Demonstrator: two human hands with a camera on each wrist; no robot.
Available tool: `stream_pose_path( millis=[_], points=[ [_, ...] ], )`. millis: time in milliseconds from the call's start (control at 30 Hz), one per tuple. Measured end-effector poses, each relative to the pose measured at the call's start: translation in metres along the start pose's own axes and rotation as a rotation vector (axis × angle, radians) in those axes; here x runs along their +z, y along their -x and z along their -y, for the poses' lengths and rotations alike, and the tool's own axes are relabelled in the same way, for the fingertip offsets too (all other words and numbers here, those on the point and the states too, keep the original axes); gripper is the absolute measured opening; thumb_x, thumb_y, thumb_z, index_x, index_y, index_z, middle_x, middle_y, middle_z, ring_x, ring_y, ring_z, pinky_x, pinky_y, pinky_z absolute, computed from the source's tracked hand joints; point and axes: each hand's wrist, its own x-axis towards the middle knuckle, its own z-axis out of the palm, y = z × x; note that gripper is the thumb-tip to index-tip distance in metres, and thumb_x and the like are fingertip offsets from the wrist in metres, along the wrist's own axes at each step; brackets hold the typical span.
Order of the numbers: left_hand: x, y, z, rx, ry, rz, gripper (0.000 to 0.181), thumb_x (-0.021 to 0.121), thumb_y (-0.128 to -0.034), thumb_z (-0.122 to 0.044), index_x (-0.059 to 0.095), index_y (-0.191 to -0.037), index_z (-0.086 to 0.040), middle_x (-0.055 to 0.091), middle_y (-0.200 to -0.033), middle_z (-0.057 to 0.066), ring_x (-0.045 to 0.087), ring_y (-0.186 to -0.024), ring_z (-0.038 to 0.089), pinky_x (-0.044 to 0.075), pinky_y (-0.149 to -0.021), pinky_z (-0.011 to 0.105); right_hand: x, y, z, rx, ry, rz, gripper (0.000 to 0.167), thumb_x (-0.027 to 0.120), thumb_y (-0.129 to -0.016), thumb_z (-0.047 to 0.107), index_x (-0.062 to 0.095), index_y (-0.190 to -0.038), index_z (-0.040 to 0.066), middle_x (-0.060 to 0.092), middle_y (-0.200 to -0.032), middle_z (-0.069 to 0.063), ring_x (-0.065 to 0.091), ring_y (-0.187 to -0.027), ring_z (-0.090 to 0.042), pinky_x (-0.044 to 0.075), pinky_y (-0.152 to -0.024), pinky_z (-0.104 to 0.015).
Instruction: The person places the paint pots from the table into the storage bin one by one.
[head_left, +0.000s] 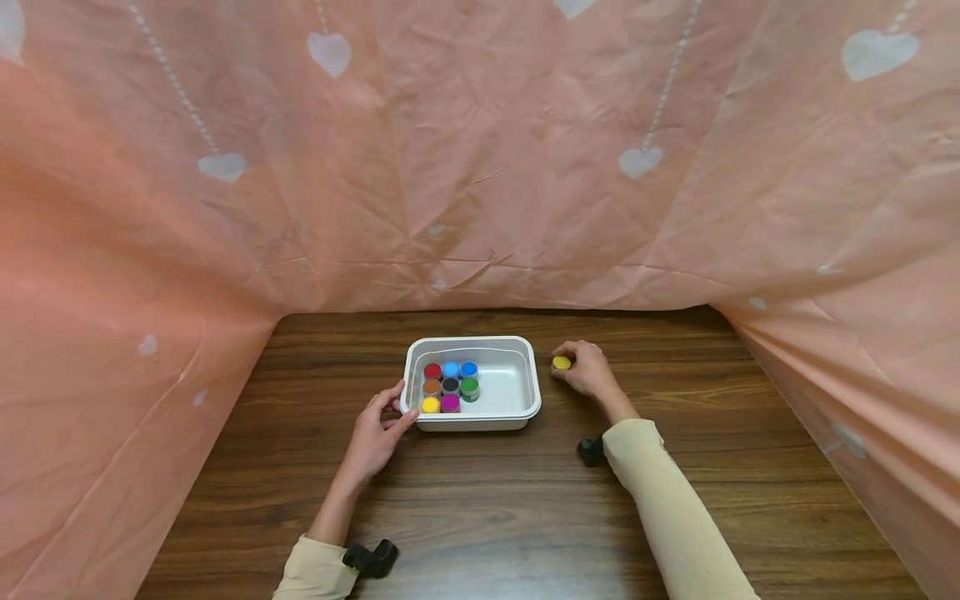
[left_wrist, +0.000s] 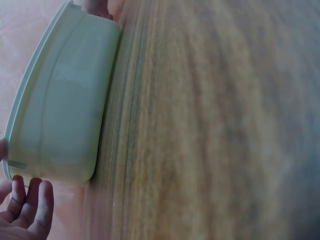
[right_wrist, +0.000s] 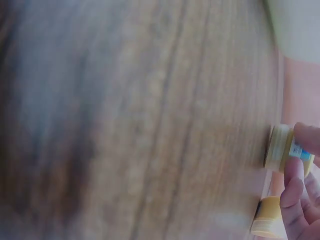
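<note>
A white plastic tray (head_left: 510,414) stands on the wooden table, with several small paint jars (head_left: 451,386) grouped in its left half. Their lids are red, light blue, blue, orange-brown, black, green, yellow and magenta. My left hand (head_left: 377,433) grips the tray's left front corner, thumb at the rim; in the left wrist view its fingers (left_wrist: 31,202) curl against the tray's end. Right of the tray, my right hand (head_left: 588,368) pinches a yellow-lidded paint jar (head_left: 561,363) between thumb and fingers. Beside that hand, the right wrist view has another yellow jar (right_wrist: 268,215), partly hidden by the fingers.
The tray's right half shows its bare floor (head_left: 504,392). Pink curtain (head_left: 480,167) with white hearts hangs behind the table and along both sides. Dark wood table (head_left: 480,508) extends in front of the tray. Each wrist wears a black camera mount (head_left: 371,558).
</note>
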Motion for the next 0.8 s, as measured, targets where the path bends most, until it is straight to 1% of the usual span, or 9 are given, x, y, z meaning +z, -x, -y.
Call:
stream_pose_path(
  millis=[67, 100, 167, 267, 333, 467, 567, 667, 800],
  points=[
    [0.000, 0.000, 0.000, -0.008, 0.006, -0.006, 0.061, 0.075, -0.0953, -0.008, 0.050, -0.150, 0.002, 0.055, -0.114, 0.018, 0.055, -0.109, 0.025, 0.059, -0.094, 0.035, -0.002, 0.000, 0.002, 0.017, -0.007, 0.008, 0.031, 0.082, -0.086, 0.013, 0.075, -0.113, 0.000, 0.071, -0.109, -0.021, 0.063, -0.106, -0.040, 0.049, -0.095, -0.054],
    [0.000, 0.000, 0.000, -0.010, 0.011, -0.008, 0.061, 0.075, -0.0952, -0.008, 0.050, -0.150, 0.002, 0.055, -0.114, 0.018, 0.054, -0.109, 0.025, 0.058, -0.094, 0.034, -0.003, 0.000, 0.003, 0.025, -0.011, 0.010, 0.031, 0.082, -0.087, 0.014, 0.075, -0.113, 0.000, 0.071, -0.109, -0.021, 0.063, -0.106, -0.040, 0.049, -0.095, -0.054],
    [0.001, 0.000, -0.002, -0.022, 0.003, -0.014, 0.060, 0.074, -0.0954, -0.006, 0.050, -0.150, 0.003, 0.055, -0.116, 0.019, 0.054, -0.110, 0.026, 0.058, -0.095, 0.035, -0.005, 0.000, 0.004, 0.040, -0.026, 0.018, 0.032, 0.082, -0.088, 0.017, 0.075, -0.114, 0.001, 0.071, -0.111, -0.021, 0.063, -0.107, -0.039, 0.049, -0.095, -0.054],
    [0.002, -0.001, -0.002, -0.025, 0.002, -0.003, 0.060, 0.073, -0.0960, -0.007, 0.050, -0.150, 0.002, 0.055, -0.116, 0.019, 0.054, -0.111, 0.027, 0.058, -0.095, 0.035, -0.009, 0.002, 0.006, 0.056, -0.044, 0.010, 0.030, 0.083, -0.088, 0.019, 0.075, -0.112, 0.003, 0.071, -0.111, -0.020, 0.064, -0.107, -0.038, 0.051, -0.092, -0.051],
    [0.002, 0.000, -0.002, -0.019, 0.002, 0.000, 0.060, 0.074, -0.0962, -0.008, 0.050, -0.150, 0.002, 0.055, -0.116, 0.018, 0.054, -0.111, 0.026, 0.058, -0.095, 0.034, -0.012, 0.004, 0.008, 0.066, -0.076, 0.002, 0.029, 0.083, -0.087, 0.021, 0.074, -0.110, 0.004, 0.071, -0.109, -0.018, 0.064, -0.102, -0.036, 0.052, -0.087, -0.046],
    [0.000, 0.001, -0.001, -0.004, 0.005, 0.001, 0.060, 0.075, -0.0954, -0.010, 0.052, -0.149, 0.001, 0.057, -0.114, 0.017, 0.054, -0.109, 0.025, 0.059, -0.093, 0.035, -0.016, 0.005, 0.016, 0.056, -0.133, -0.030, 0.027, 0.084, -0.086, 0.020, 0.074, -0.107, 0.006, 0.070, -0.103, -0.016, 0.064, -0.090, -0.029, 0.051, -0.076, -0.034],
    [-0.001, 0.001, -0.001, -0.002, -0.006, 0.002, 0.060, 0.076, -0.0953, -0.011, 0.052, -0.149, 0.001, 0.058, -0.115, 0.018, 0.054, -0.109, 0.025, 0.060, -0.092, 0.034, -0.021, 0.004, 0.023, 0.048, -0.168, -0.056, 0.028, 0.085, -0.086, 0.019, 0.074, -0.107, 0.005, 0.071, -0.103, -0.016, 0.065, -0.086, -0.028, 0.051, -0.073, -0.030],
    [-0.001, 0.001, -0.001, -0.011, -0.013, 0.010, 0.060, 0.075, -0.0957, -0.011, 0.052, -0.149, 0.001, 0.058, -0.116, 0.018, 0.054, -0.110, 0.025, 0.059, -0.092, 0.031, -0.027, 0.005, 0.031, 0.053, -0.196, -0.072, 0.031, 0.085, -0.086, 0.020, 0.073, -0.109, 0.003, 0.072, -0.104, -0.017, 0.067, -0.089, -0.031, 0.052, -0.076, -0.032],
    [-0.001, 0.000, -0.002, -0.019, -0.008, 0.010, 0.059, 0.075, -0.0958, -0.011, 0.053, -0.149, -0.001, 0.057, -0.116, 0.018, 0.054, -0.110, 0.025, 0.058, -0.091, 0.027, -0.034, 0.006, 0.039, 0.072, -0.216, -0.068, 0.035, 0.085, -0.087, 0.023, 0.070, -0.111, 0.002, 0.071, -0.109, -0.018, 0.069, -0.097, -0.033, 0.056, -0.085, -0.040]
  ],
)
